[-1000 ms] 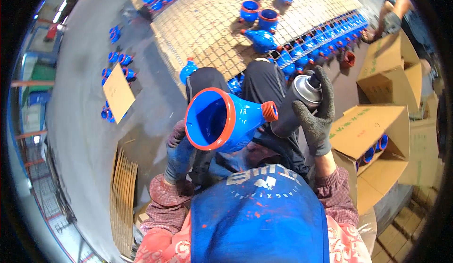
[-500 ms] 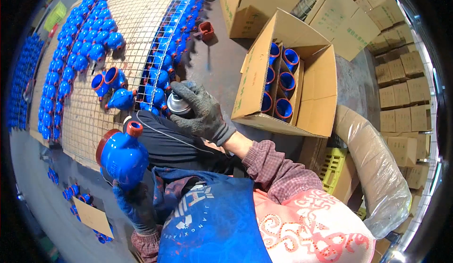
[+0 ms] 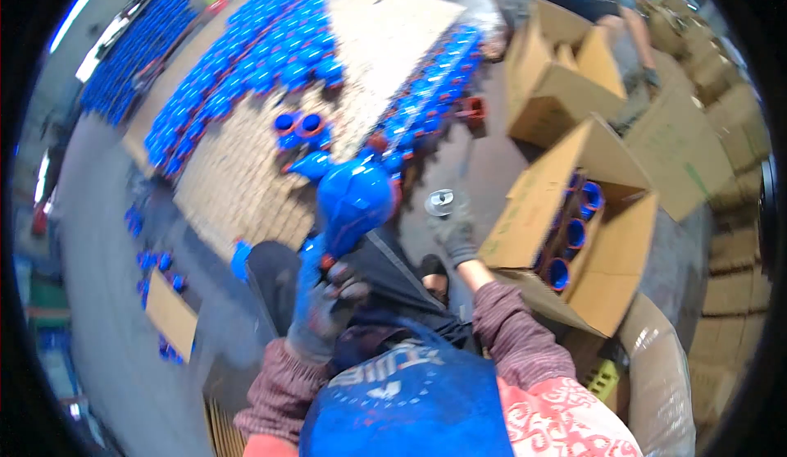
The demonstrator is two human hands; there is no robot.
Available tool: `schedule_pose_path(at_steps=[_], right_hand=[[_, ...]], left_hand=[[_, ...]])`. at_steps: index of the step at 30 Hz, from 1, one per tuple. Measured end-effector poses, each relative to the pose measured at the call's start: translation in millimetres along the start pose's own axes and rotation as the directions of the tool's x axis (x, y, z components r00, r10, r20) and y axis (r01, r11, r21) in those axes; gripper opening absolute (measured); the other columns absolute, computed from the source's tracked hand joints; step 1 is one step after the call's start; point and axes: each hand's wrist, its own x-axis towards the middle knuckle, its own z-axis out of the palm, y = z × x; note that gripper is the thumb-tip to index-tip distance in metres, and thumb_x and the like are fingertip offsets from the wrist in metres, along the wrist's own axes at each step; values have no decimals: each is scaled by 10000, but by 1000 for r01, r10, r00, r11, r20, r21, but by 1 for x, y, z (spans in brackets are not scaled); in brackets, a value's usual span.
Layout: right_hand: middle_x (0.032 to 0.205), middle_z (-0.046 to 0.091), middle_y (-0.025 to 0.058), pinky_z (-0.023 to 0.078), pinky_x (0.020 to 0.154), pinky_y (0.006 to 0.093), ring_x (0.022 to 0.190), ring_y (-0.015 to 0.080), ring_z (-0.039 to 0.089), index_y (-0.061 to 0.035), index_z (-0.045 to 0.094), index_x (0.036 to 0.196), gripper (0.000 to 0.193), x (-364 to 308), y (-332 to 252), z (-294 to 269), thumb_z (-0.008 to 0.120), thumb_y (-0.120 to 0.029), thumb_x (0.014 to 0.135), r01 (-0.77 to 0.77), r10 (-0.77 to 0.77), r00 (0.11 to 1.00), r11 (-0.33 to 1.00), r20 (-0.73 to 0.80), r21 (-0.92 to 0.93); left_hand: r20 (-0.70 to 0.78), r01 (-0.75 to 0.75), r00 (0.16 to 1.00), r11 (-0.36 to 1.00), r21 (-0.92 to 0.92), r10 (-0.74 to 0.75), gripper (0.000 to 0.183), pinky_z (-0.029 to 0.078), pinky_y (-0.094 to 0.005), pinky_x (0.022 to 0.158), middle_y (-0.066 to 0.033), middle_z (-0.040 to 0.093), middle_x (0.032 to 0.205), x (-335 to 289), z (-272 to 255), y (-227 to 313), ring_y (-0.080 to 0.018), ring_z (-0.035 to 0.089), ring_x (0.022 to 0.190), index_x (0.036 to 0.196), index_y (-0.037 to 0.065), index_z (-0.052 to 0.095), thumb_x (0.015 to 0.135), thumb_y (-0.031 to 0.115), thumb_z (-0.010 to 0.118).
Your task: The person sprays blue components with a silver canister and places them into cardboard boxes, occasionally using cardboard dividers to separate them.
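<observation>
1. Head view: left hand [image 3: 332, 301], gloved, is reaching up from the lower edge, left of centre, its fingers curling.
2. Blue vessel [image 3: 357, 199], glossy and bulbous with red trim, is occupying the centre of the frame; the left hand is gripping it near its lower end, over the rack's near edge.
3. Right hand [image 3: 457, 236], gloved and blurred, is extending up and leftward from the lower right, closing around a silver-topped can [image 3: 441, 202] right of centre.
4. Apron [image 3: 393, 412], blue, is showing white lettering and a small emblem at bottom centre.
5. Open carton [image 3: 529, 223], right of centre, is bearing faint green print, too blurred to read; a loose cardboard panel [image 3: 676, 158] at right is carrying similar marks.
6. Carton's near left corner is sitting just beside the right wrist; grey floor [image 3: 488, 170] is showing between carton and rack.
7. Rack [image 3: 238, 182], cardboard-topped, is spanning upper left to centre; its right edge is running diagonally above a row of blue vessels [image 3: 426, 88].
8. Two upright vessels [image 3: 320, 140] are standing on the rack just beyond the held one.
</observation>
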Motion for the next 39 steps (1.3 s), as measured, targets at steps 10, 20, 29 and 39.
schedule_pose_path(at_steps=[10,20,29,39], right_hand=[[1370,476,272,375,1080,446,1275,414,455,-16,405,1430,869,-4,32,51,790,-249,687,-93,98,976,995,195,-35],[1304,553,256,420,1029,436,1198,395,538,7,503,1357,632,-9,-1,11,694,-258,816,1,-10,997,994,79,112],[1266,605,64,432,1001,296,1136,148,551,-45,547,1347,372,51,-195,-82,513,-164,996,-385,-433,734,371,524,845],[1129,644,67,470,900,277,1017,112,571,-2,633,1185,283,10,-193,-80,567,-163,962,-394,-266,746,564,611,726]], left_hand=[[29,-78,997,989,129,75,445,361,-228,521,54,377,624,-39,3,14,-55,338,469,1315,23,503,1053,348,349],[194,138,975,981,-135,-110,455,367,-234,503,45,410,618,-39,-20,14,-59,369,452,1335,97,490,1048,429,369],[151,205,971,969,-137,-184,405,355,-248,493,30,438,620,-48,-38,10,-61,400,434,1168,113,554,1055,422,319],[-79,-171,917,565,807,390,449,512,-262,696,-94,652,924,-77,-21,28,-118,604,745,1169,10,575,1030,407,417]])
